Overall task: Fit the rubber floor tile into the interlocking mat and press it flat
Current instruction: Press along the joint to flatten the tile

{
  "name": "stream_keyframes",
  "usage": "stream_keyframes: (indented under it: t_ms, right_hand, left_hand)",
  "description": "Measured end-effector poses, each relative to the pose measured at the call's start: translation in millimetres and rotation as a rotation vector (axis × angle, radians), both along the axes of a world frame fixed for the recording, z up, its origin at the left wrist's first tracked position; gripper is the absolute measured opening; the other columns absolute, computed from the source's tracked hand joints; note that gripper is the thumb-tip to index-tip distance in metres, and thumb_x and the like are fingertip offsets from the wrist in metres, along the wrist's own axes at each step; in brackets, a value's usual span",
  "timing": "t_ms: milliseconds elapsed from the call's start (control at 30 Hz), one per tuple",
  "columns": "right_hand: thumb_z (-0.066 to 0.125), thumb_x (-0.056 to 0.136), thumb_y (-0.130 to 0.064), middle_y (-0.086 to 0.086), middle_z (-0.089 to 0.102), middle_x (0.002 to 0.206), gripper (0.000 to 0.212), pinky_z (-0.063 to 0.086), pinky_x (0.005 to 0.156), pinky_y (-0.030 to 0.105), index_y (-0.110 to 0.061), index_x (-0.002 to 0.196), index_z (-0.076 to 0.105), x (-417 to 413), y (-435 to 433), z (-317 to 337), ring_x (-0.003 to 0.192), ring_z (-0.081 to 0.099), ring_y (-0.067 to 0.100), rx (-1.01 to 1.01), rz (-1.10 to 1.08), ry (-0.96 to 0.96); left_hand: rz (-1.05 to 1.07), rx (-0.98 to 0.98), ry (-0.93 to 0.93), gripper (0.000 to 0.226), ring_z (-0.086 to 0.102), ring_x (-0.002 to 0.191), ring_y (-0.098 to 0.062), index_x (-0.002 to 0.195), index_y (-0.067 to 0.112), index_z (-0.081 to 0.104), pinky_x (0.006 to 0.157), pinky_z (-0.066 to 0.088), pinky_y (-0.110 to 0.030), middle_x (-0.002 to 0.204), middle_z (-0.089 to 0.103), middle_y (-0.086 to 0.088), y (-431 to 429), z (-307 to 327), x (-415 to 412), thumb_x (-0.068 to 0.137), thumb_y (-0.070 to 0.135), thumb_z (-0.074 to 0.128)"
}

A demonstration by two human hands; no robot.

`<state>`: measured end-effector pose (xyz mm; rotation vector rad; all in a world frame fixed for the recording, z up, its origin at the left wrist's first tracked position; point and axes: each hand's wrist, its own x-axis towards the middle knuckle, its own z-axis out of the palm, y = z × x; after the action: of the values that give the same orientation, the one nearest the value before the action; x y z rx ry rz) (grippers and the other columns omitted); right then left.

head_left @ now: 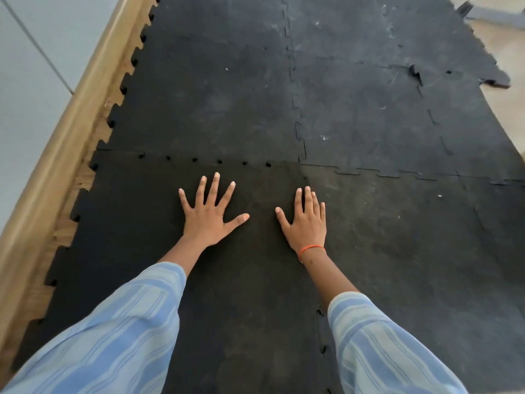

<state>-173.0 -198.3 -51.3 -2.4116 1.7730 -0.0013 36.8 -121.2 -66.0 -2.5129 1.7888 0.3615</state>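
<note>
Head view: tile [136, 237] lies at the near-left corner of the mat [355, 115], beside the wooden baseboard [65, 143]. Both hands flat on it, palms down. Left hand [208, 213] has its grip spread wide, fingers fanned. Right hand [306, 223] has fingers straight and close together, thumb out, pinching nothing; orange band [311, 248] on that wrist. Right hand sits just beside the tile's right seam.

Risks, as I read them:
- Far seam [204, 160] shows a row of small dark gaps along the tabs. Looks not fully seated. Pressing only mid-tile, where the hands are, may leave those tabs riding high. Pressure needs to go on the seam itself.
- Right seam near the sleeve [322, 331] also shows gaps at the notches. Same issue; can't tell how far it is proud.
- If tabs are offset by one notch, flattening will lock in the misalignment and bow the tile.
- Left edge teeth sit near the baseboard with bare floor [65, 231] showing. A hard push from the right could slide the tile that way and reopen the right seam.
- Far right, a mat corner [495, 81] is lifted and a torn flap [414, 72] stands up. Not this tile's, but load on the mat could shift that side.
</note>
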Motion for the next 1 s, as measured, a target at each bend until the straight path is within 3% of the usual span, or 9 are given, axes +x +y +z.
stream_keyframes:
  t_ms: [67,200,267,533,633,733,833,1000]
  right_hand:
    - [0.026,0.094,-0.062,0.014,0.017,0.159,0.080,0.004,0.122,0.043,-0.006,0.150,0.017,10,-13,9,0.148,0.010,0.026,0.034,0.014,0.041]
    - [0.017,0.096,-0.059,0.005,-0.014,0.161,0.076,-0.005,0.121,0.042,-0.012,0.151,-0.006,23,-37,13,0.148,-0.013,0.019,0.211,0.179,0.098]
    - [0.016,0.095,-0.061,0.002,-0.018,0.160,0.077,-0.007,0.121,0.041,-0.015,0.151,-0.011,23,-39,9,0.147,-0.017,0.016,0.260,0.175,0.096]
    - [0.022,0.092,-0.066,0.003,-0.011,0.162,0.084,-0.002,0.122,0.043,-0.014,0.152,-0.004,28,-48,14,0.149,-0.010,0.020,0.259,0.174,0.098]
    - [0.040,0.090,-0.062,0.011,0.002,0.161,0.087,0.009,0.121,0.046,-0.010,0.152,0.008,39,-63,33,0.148,0.004,0.030,0.282,0.189,0.144]
    - [0.059,0.087,-0.049,0.009,0.011,0.160,0.086,0.015,0.120,0.045,-0.012,0.151,0.015,69,-68,50,0.146,0.011,0.032,0.268,0.369,0.102]
    - [0.064,0.086,-0.040,0.007,0.007,0.162,0.089,0.015,0.121,0.044,-0.012,0.152,0.010,110,-56,50,0.148,0.007,0.029,0.343,0.521,0.033]
    - [0.064,0.085,-0.046,0.003,-0.003,0.162,0.094,0.011,0.121,0.046,-0.014,0.153,0.007,130,-53,39,0.149,0.000,0.027,0.421,0.539,0.089]
  left_hand:
    - [-0.025,0.031,0.012,0.091,-0.021,0.147,-0.026,0.146,0.044,-0.020,0.110,-0.008,-0.066,0.158,-0.027,0.004,-1,3,4,0.068,0.089,-0.004]
    - [-0.058,0.089,0.061,0.087,-0.020,0.147,-0.022,0.150,0.036,-0.017,0.114,-0.006,-0.061,0.158,-0.028,0.004,-14,14,18,0.080,0.081,0.007]
    - [-0.072,0.119,0.055,0.082,-0.021,0.147,-0.022,0.150,0.032,-0.019,0.115,-0.006,-0.060,0.158,-0.029,0.003,-19,16,21,0.086,0.076,0.010]
    - [-0.083,0.226,0.074,0.079,-0.028,0.144,-0.024,0.146,0.033,-0.027,0.112,-0.011,-0.062,0.153,-0.038,0.002,-25,15,25,0.088,0.073,0.009]
    - [-0.105,0.285,0.087,0.082,-0.024,0.145,-0.025,0.148,0.033,-0.022,0.113,-0.006,-0.062,0.155,-0.034,0.001,-32,26,26,0.089,0.074,0.017]
    - [-0.154,0.312,0.107,0.093,-0.011,0.149,-0.024,0.152,0.030,-0.012,0.116,0.006,-0.058,0.160,-0.023,0.001,-38,43,41,0.087,0.072,0.039]
    - [-0.121,0.346,0.090,0.097,-0.010,0.149,-0.022,0.153,0.025,-0.013,0.117,0.006,-0.055,0.160,-0.023,0.000,-29,49,71,0.086,0.070,0.043]
    - [-0.025,0.335,0.086,0.090,-0.017,0.148,-0.022,0.150,0.028,-0.019,0.118,0.002,-0.055,0.158,-0.029,0.001,-3,40,106,0.089,0.072,0.029]
